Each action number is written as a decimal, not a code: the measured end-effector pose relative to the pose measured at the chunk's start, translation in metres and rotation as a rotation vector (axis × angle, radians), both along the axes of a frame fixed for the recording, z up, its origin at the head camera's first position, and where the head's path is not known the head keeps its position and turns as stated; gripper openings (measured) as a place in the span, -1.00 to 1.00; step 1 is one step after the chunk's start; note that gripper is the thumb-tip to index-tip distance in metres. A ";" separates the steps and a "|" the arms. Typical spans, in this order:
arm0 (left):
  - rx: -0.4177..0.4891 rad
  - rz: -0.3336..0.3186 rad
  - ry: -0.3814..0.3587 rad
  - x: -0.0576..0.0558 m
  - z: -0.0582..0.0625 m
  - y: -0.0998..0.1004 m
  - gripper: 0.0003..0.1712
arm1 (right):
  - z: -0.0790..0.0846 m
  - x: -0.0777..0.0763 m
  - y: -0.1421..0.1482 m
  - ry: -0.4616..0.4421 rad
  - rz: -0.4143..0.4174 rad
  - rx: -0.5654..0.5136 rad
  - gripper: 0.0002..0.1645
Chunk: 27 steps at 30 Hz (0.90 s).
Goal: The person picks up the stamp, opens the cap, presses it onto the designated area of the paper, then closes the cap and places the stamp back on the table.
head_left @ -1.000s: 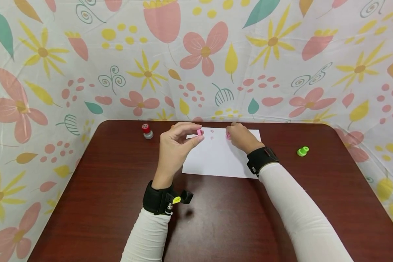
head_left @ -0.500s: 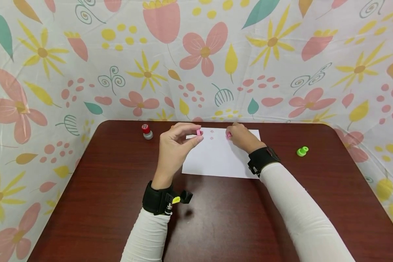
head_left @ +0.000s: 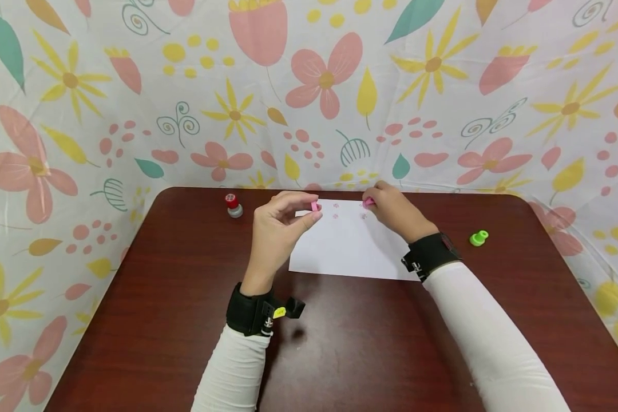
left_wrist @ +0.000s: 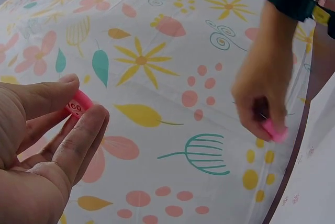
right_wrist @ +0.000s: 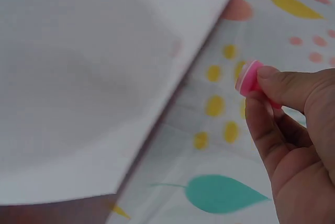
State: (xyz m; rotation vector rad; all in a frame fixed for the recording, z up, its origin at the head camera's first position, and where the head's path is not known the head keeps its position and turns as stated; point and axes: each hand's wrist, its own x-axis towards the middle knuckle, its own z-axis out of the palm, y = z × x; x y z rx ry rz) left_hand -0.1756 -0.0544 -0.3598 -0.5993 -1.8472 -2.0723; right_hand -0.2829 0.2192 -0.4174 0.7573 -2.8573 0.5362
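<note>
Left hand (head_left: 277, 232): pinches pink cap (left_wrist: 79, 102) (printed face)
Right hand (head_left: 395, 210): pinches pink stamp (right_wrist: 250, 78), cap's three o'clock
Paper (head_left: 347, 252): marks (head_left: 335, 216) toward twelve o'clock

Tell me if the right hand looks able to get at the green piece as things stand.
Probably yes: nothing appears to stand between the right hand and the green piece, though the hand pinches a pink piece it would likely have to set down first.
</note>
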 end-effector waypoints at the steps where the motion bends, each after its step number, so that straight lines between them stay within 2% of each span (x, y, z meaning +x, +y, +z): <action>1: 0.000 -0.001 -0.004 0.000 0.000 0.000 -0.69 | 0.004 0.002 0.002 0.020 0.003 -0.020 -0.83; 8: -0.005 -0.006 -0.019 0.000 -0.001 0.002 -0.68 | 0.033 0.025 0.005 0.202 0.009 -0.134 -0.81; 15: 0.005 -0.024 -0.020 0.000 -0.002 0.004 -0.69 | 0.053 0.055 -0.001 0.372 0.041 -0.276 -0.75; 23: 0.010 -0.041 -0.018 0.002 0.001 0.006 -0.69 | 0.069 0.096 -0.013 0.443 0.047 -0.387 -0.73; 27: 0.001 -0.039 -0.014 0.003 0.002 0.006 -0.69 | 0.076 0.110 -0.019 0.452 0.056 -0.453 -0.70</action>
